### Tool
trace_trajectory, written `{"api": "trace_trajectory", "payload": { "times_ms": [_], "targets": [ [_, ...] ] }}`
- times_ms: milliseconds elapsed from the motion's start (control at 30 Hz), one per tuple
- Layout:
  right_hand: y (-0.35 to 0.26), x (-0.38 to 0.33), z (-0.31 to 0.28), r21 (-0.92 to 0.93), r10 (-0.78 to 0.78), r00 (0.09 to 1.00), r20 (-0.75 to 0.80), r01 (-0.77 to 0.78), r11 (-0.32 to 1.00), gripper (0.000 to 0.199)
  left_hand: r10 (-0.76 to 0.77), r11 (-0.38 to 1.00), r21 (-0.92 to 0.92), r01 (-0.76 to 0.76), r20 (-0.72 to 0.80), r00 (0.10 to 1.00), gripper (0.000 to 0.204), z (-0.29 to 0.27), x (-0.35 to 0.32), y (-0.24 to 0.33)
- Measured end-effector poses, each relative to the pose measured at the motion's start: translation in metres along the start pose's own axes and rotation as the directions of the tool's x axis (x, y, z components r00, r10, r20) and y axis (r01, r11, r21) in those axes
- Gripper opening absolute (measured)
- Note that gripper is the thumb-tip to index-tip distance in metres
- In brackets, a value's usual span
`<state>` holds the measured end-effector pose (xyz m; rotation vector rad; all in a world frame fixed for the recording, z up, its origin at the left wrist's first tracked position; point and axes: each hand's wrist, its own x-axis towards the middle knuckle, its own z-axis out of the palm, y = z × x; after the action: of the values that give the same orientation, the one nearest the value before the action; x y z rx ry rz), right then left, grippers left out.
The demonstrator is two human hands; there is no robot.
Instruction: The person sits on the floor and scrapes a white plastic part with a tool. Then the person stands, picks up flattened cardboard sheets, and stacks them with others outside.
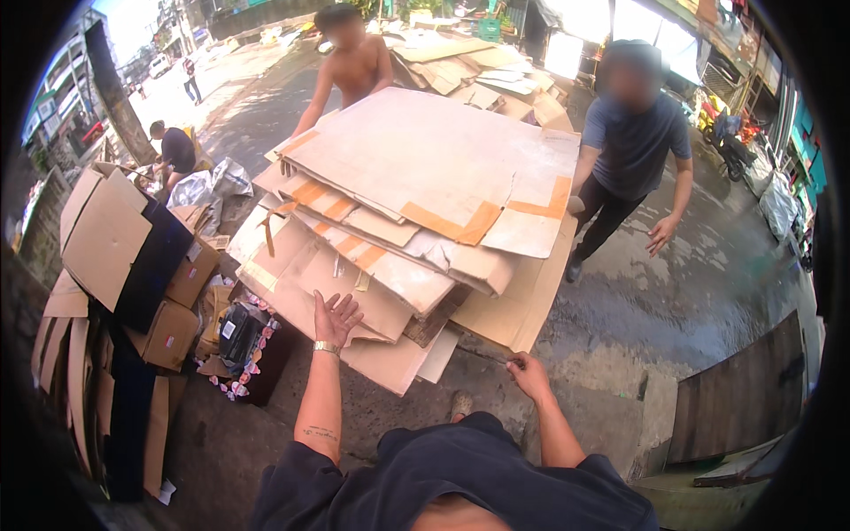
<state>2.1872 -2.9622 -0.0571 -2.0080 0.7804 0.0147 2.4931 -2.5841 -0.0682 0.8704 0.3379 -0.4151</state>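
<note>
In front of me is a large stack of flattened cardboard (pixel 434 155), its layers uneven and patched with orange tape. My left hand (pixel 336 320), with a watch on the wrist, is open, palm up and fingers spread, at the stack's near left side. My right hand (pixel 529 375) has its fingers closed on the near corner of a lower cardboard sheet (pixel 522 305) that sticks out of the stack. A shirtless person (pixel 354 66) leans at the far side of the stack. A person in a dark blue T-shirt (pixel 633 133) stands at its right with one hand at its edge.
Folded cardboard boxes (pixel 106 234) lean in a pile on the left, beside a bin (pixel 248 345) with a colourful rim. More flat cardboard (pixel 478 66) lies behind the stack. A wooden board (pixel 735 389) is at the lower right on wet pavement. Another person (pixel 177 150) sits at left.
</note>
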Motion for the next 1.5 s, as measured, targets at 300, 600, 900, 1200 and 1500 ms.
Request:
{"api": "trace_trajectory", "payload": {
  "times_ms": [300,600,900,1200,1500],
  "targets": [
    [-0.004,0.107,-0.056,0.797,0.214,0.976,0.029,-0.152,0.584,0.068,-0.128,0.988,0.068,0.136,-0.122,0.984,0.104,0.053,0.078,-0.04],
    [-0.037,0.244,-0.016,0.896,0.272,0.952,0.137,-0.236,0.376,0.069,0.227,0.971,-0.022,-0.237,-0.215,0.95,0.052,0.072,0.151,-0.085],
    [-0.041,0.238,-0.033,0.942,0.174,0.983,-0.059,-0.003,0.335,0.061,0.388,0.916,-0.034,-0.4,-0.179,0.904,0.034,0.108,0.084,-0.076],
    [-0.056,0.174,-0.007,0.911,0.144,0.989,-0.027,-0.035,0.41,0.069,0.339,0.933,0.022,-0.358,-0.378,0.861,0.034,0.026,-0.036,-0.112],
    [-0.051,0.192,0.037,0.92,0.135,0.989,0.068,-0.114,0.374,0.062,0.361,0.93,0.228,-0.288,-0.424,0.83,0.047,-0.036,0.007,-0.116]
  ]
}}
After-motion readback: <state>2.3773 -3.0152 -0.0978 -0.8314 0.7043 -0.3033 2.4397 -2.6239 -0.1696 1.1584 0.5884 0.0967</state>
